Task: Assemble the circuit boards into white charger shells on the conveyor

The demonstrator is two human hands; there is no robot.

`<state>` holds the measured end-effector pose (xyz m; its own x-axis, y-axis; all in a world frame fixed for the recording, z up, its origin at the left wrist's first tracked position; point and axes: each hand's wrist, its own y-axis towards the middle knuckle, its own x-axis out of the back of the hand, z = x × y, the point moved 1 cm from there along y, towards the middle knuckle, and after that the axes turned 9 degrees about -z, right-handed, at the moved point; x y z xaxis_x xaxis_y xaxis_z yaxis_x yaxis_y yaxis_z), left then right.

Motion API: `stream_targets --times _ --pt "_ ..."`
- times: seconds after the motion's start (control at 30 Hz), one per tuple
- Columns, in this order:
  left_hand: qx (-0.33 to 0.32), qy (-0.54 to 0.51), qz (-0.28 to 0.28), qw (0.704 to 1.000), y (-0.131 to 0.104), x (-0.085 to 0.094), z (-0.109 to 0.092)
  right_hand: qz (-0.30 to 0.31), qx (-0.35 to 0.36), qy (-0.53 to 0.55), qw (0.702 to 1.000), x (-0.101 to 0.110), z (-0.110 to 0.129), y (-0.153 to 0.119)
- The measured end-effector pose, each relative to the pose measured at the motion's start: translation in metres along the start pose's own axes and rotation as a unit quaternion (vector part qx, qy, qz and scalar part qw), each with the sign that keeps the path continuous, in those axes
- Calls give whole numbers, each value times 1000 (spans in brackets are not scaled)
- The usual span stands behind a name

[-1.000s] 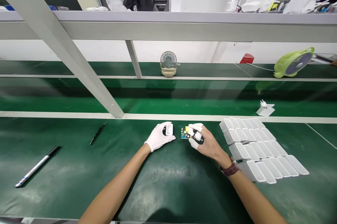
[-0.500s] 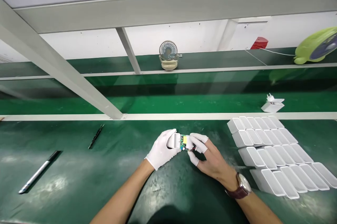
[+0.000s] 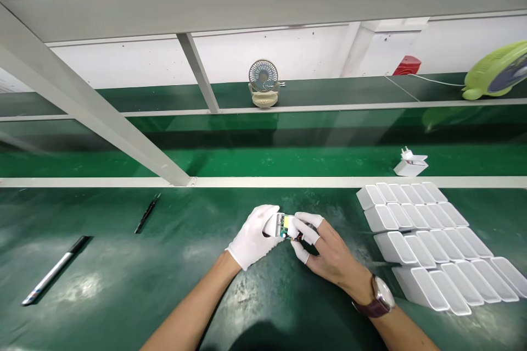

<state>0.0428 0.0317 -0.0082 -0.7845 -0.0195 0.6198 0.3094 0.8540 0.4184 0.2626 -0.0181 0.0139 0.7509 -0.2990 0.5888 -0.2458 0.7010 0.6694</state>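
My left hand (image 3: 254, 237), in a white glove, grips a small white housing (image 3: 272, 225) above the green table. A green circuit board (image 3: 285, 225) with a yellow part sits at the open right end of the housing, partly inside it. My right hand (image 3: 325, 244), with white covers on some fingers, closes on the board's right end, where a white part and dark pieces show between the fingertips. The exact contact there is too small to make out.
Rows of white open cases (image 3: 428, 252) stand on the table at right. A black pen (image 3: 147, 213) and a silver-black tool (image 3: 55, 271) lie at left. Behind are a white box with a plug (image 3: 410, 165), a small fan (image 3: 263, 83), a green fan (image 3: 496, 72) and a slanted frame post (image 3: 102, 104).
The view has shifted slightly. More of the board is hidden by the housing and fingers, and the housing looks turned a little in my left hand.
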Motion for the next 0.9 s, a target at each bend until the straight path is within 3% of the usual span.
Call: stream_targets --times 0.9 --pt "-28 -25 6 999 -3 -4 2 26 23 -22 999 -3 3 -1"
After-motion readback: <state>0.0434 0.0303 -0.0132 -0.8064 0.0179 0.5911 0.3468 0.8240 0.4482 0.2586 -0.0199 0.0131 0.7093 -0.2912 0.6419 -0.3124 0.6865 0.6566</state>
